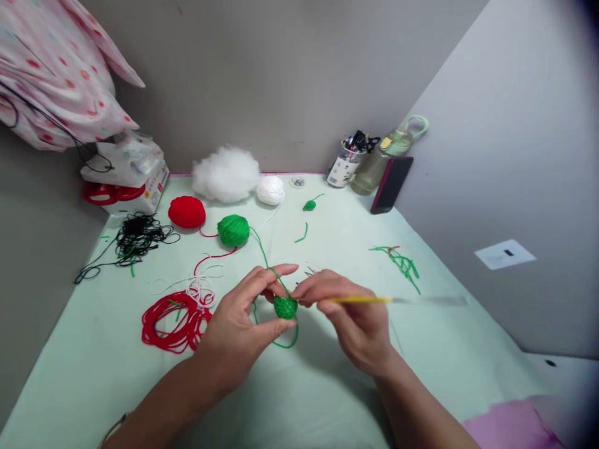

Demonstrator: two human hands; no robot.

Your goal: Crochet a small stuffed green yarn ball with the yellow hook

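Between thumb and fingers, my left hand [243, 315] pinches a small green crochet piece [285, 307], with its index finger stretched out above. A strand of green yarn [262, 249] runs over that hand from the green yarn ball [233, 231], and a loop hangs below the piece. My right hand [353, 315] is closed around a crochet hook [358, 299] with a yellow grip; its shaft end blurs off to the right. The hook's tip meets the top of the green piece, partly hidden by fingers. Small metal pieces [310, 271] lie just behind my hands.
Red yarn ball [187, 212], white stuffing [226, 174] and white yarn ball [270, 190] sit at the back. Tangled black yarn [140, 236] and coiled red yarn [171, 321] lie left. A pen cup [345, 165], bottle [374, 162] and phone [392, 185] stand back right; green scraps [401, 262] lie right.
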